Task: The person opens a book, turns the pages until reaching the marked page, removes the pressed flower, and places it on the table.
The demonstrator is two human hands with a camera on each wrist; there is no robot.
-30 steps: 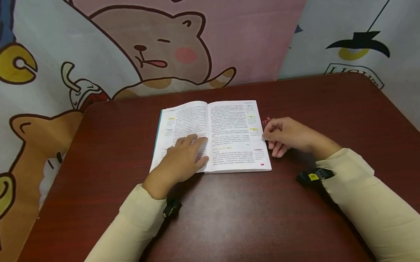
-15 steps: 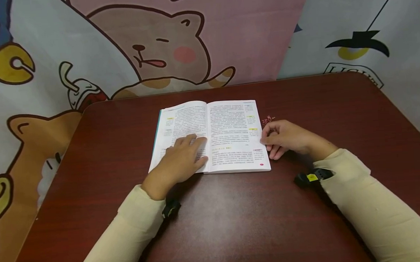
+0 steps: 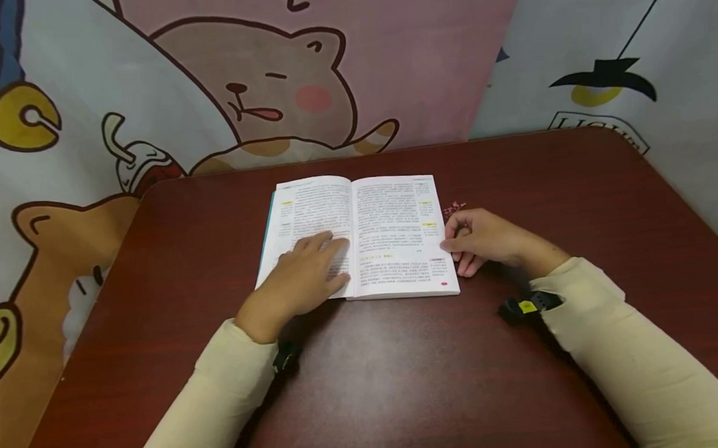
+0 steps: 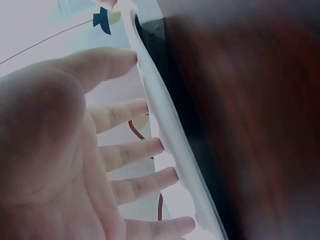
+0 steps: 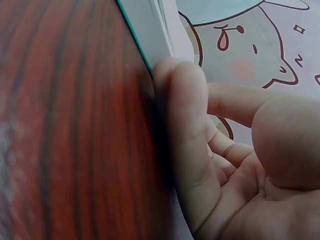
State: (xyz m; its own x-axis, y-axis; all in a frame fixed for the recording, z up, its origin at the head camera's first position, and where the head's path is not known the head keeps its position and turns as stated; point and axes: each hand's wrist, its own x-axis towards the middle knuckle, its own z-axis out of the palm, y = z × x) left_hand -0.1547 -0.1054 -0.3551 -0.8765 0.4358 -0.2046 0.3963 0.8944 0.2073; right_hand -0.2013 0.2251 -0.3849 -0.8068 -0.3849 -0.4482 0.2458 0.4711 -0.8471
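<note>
Lying open on one dark red table [image 3: 402, 382]: one book [image 3: 389, 229], showing two printed pages. Resting on or beside it: two hands, one left hand [image 3: 301, 280] pressing flat on the left page with five straight fingers [image 4: 130, 152] counting out in the left wrist view, and one right hand [image 3: 486, 238] touching the book's right edge with curled fingers [image 5: 182, 130]. Covering the arms: two cream sleeves [image 3: 629, 352]. Sitting at the wrists: two black wrist devices [image 3: 531, 305]. Lying just beyond the right hand: one small pink sprig [image 3: 454, 208]. Hanging behind the table: two cartoon backdrops [image 3: 280, 74], one pink, one pale.
</note>
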